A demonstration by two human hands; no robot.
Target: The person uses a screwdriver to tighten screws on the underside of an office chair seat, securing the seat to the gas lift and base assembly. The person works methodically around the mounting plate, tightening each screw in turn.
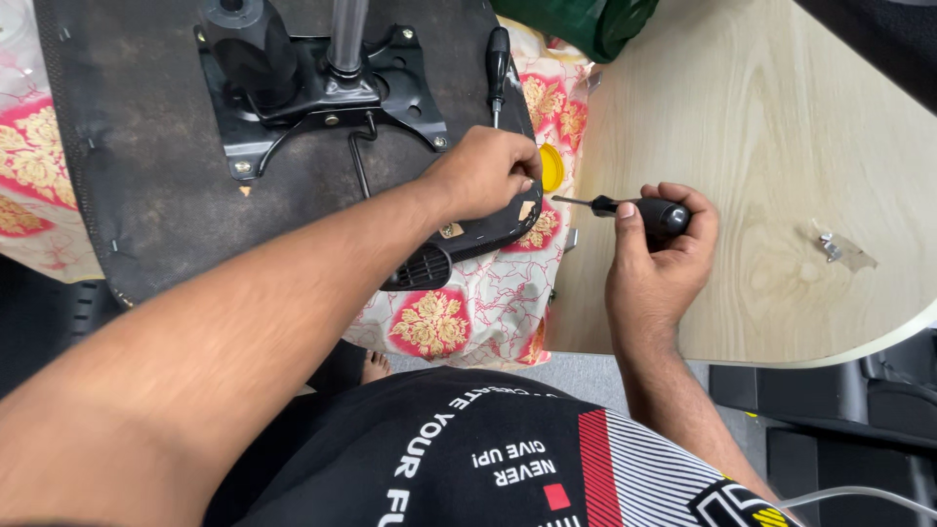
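Wooden table (781,146): right hand (656,256) grips screwdriver (634,211); left hand (485,172) pinches seat edge (493,232).

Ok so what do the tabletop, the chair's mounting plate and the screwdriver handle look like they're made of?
Tabletop: probably laminate in pale wood grain, smooth with a light edge band. Mounting plate: black-painted stamped metal, judging by its bolts and pressed edges. Screwdriver in the right hand: handle looks like glossy black plastic, shaft bare metal. The left hand rests on the seat underside, apparently dark fabric.
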